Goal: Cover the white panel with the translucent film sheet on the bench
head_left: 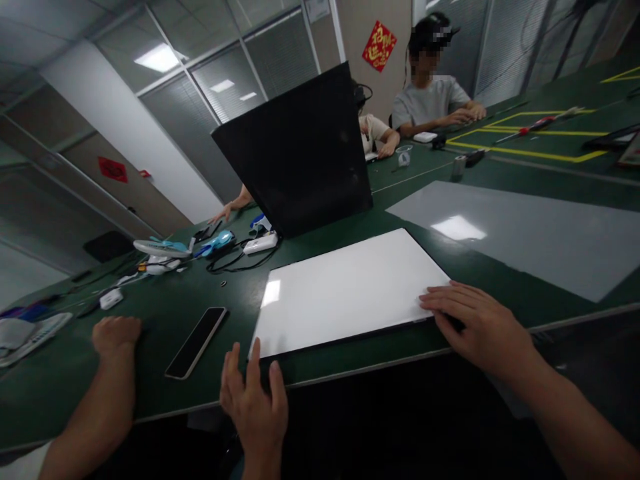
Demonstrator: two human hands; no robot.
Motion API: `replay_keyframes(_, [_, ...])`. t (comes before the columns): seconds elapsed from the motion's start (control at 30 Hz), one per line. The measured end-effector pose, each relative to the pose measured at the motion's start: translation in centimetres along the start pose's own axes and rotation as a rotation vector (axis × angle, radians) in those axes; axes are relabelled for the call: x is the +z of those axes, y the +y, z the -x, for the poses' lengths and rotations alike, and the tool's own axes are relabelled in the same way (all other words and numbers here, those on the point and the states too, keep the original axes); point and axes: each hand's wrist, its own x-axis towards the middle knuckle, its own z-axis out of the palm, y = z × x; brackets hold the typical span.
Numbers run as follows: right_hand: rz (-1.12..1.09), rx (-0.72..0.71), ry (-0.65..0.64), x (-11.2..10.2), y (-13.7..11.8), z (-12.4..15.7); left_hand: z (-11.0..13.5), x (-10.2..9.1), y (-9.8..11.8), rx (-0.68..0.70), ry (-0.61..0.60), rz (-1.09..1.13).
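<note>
Dark green matting covers the long desk (200, 293), and at its near edge lies a white laptop (350, 287), closed and flat, its front overhanging the edge a little. The left hand (256, 400) comes up from below the edge, wrist low, fingers spread and pointing away, with the tips at the laptop's near-left corner. It grips nothing. The right hand (480, 327) reaches in from the right with the forearm angled across the edge. It lies palm down and flat on the near-right corner, fingers extended leftward over the lid and closed round nothing. The laptop looks stiff, thin and smooth, probably of moderate weight and slippery on its glossy lid. It would be best taken by its two near corners or side edges, thumb above and fingers beneath. To the left a dark phone (196, 342) lies face up. Beyond it rests a loosely closed fist (116, 333) on a forearm with a white sleeve, apparently another person's. Farther back a black panel (300, 153) stands tilted, with a white adapter and cable (260, 243) at its foot. A pale grey sheet (540, 233) lies flat to the right. At the far end a person in a grey shirt (430, 100) sits beside yellow tape lines (525, 150).
</note>
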Motion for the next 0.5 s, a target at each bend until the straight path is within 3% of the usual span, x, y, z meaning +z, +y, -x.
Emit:
replay_keyframes(0.07, [-0.005, 0.005, 0.003, -0.1, -0.1, -0.1, -0.2, 0.2, -2.0, -0.031, -0.032, -0.012])
replay_keyframes(0.17, [-0.011, 0.005, 0.002, -0.3, -0.3, -0.2, 0.2, 0.7, -3.6, 0.028, -0.034, 0.02])
replay_keyframes(0.5, [0.042, 0.018, 0.083, -0.4, -1.2, -0.1, 0.8, 0.8, -3.8, 0.06, -0.032, 0.065])
